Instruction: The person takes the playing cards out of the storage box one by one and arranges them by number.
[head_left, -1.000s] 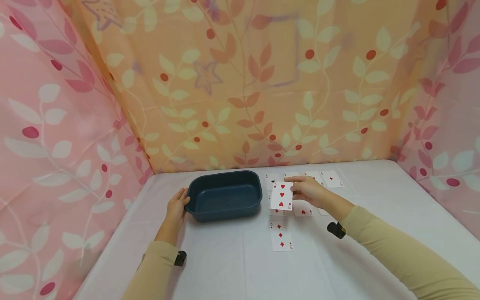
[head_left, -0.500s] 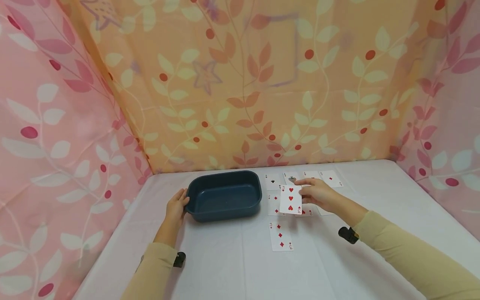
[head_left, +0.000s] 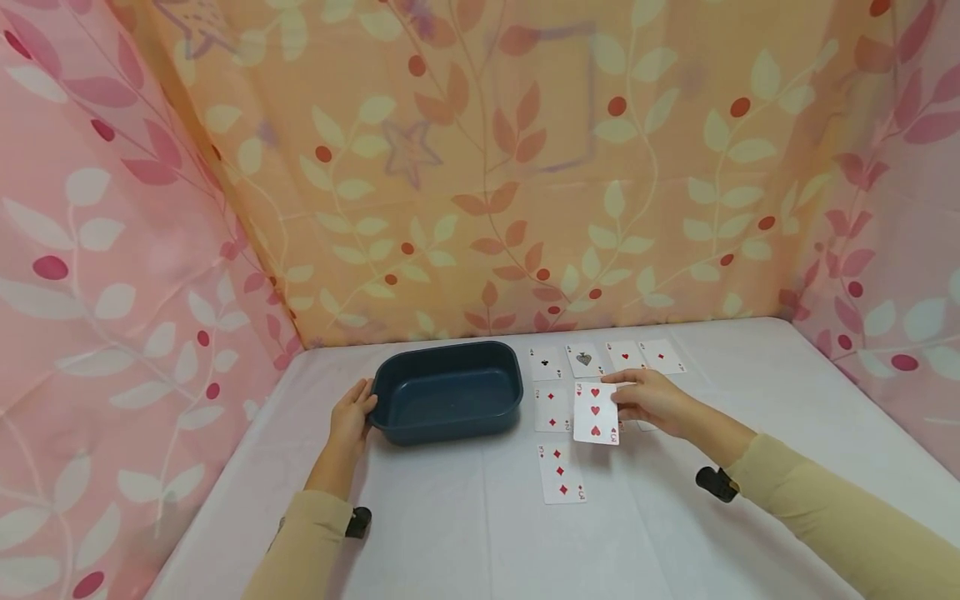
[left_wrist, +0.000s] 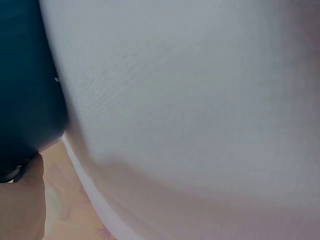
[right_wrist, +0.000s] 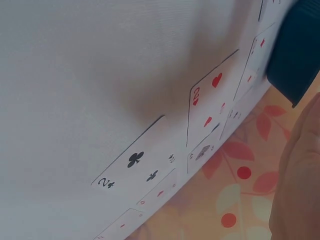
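Observation:
In the head view my left hand [head_left: 351, 418] grips the left end of a dark blue plastic bin [head_left: 453, 432], its thumb at the rim. Nothing is visible inside the bin. My right hand [head_left: 654, 402] pinches a three of hearts playing card [head_left: 596, 413] by its right edge, face up above the table. This card largely covers the two of hearts [right_wrist: 212, 95], which shows in the right wrist view beside the two of clubs [right_wrist: 135, 161]. A two of diamonds [head_left: 552, 408] lies just left of the held card, and a three of diamonds [head_left: 562, 473] lies nearer me.
Along the back lies a row of aces: clubs [head_left: 545, 364], spades [head_left: 585, 361], hearts [head_left: 624, 356] and diamonds [head_left: 662, 357]. A white cloth covers the table [head_left: 450, 525]. Patterned curtains [head_left: 480, 167] close off the back and both sides.
My right hand has moved the three of hearts rightward and slightly toward me, from over the two of diamonds to over the two of hearts. My left hand stays on the bin.

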